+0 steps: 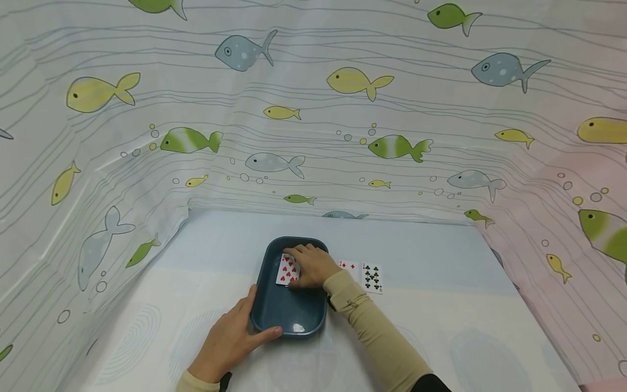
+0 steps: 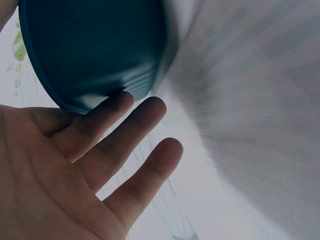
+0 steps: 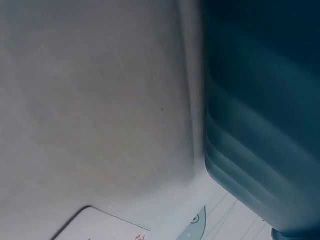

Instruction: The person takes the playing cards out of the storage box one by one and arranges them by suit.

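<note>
A dark teal tray (image 1: 289,311) lies on the pale table. My right hand (image 1: 307,267) reaches into its far end and holds a hearts card (image 1: 286,270) between fingers and thumb, low over the tray floor. My left hand (image 1: 243,326) lies against the tray's near left corner, thumb on the rim. In the left wrist view the left hand (image 2: 105,145) has straight fingers, the index tip touching the tray's outer wall (image 2: 95,50). The right wrist view shows only the tray's side (image 3: 260,100) and a card corner (image 3: 100,227).
Two more cards lie face up just right of the tray: a diamonds card (image 1: 349,266), partly hidden by my wrist, and a clubs card (image 1: 372,277). A fish-patterned curtain (image 1: 313,109) closes off the back and both sides of the table.
</note>
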A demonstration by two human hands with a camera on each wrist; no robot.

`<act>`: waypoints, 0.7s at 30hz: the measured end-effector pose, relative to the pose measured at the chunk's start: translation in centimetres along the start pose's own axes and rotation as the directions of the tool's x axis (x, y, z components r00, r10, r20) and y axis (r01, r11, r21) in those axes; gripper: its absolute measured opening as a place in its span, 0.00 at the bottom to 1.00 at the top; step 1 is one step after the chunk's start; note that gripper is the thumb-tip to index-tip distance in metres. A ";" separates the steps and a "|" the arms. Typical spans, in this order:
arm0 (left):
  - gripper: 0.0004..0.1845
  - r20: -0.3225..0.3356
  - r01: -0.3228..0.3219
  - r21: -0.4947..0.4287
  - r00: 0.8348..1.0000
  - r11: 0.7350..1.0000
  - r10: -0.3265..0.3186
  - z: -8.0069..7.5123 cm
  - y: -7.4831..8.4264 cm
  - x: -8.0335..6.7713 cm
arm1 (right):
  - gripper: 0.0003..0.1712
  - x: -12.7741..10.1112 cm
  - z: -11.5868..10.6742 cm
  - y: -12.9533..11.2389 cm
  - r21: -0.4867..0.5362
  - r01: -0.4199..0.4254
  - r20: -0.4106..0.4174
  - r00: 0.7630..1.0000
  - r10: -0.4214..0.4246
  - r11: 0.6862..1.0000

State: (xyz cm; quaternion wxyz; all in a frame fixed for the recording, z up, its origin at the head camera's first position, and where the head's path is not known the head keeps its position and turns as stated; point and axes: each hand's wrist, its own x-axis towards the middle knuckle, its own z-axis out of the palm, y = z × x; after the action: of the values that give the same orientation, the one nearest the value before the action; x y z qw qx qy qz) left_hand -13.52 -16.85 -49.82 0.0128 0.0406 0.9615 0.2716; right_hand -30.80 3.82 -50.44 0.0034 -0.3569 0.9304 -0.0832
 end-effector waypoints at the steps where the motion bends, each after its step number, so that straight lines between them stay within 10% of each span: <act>1: 0.65 0.000 0.000 -0.001 1.000 1.000 0.000 0.0 0.0 0.0 | 0.54 0.0 0.0 0.0 -0.001 0.001 -0.002 1.000 -0.001 1.000; 21: 0.66 0.009 0.016 0.010 1.000 1.000 -0.016 -0.2 0.3 -0.1 | 0.56 -0.3 0.0 0.0 0.021 -0.026 -0.025 0.999 0.026 0.999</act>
State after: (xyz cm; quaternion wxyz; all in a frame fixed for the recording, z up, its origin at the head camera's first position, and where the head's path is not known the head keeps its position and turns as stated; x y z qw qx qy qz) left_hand -13.36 -16.73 -49.49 0.0193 0.0344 0.9630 0.2665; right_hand -30.59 3.96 -50.46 -0.0038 -0.3436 0.9341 -0.0972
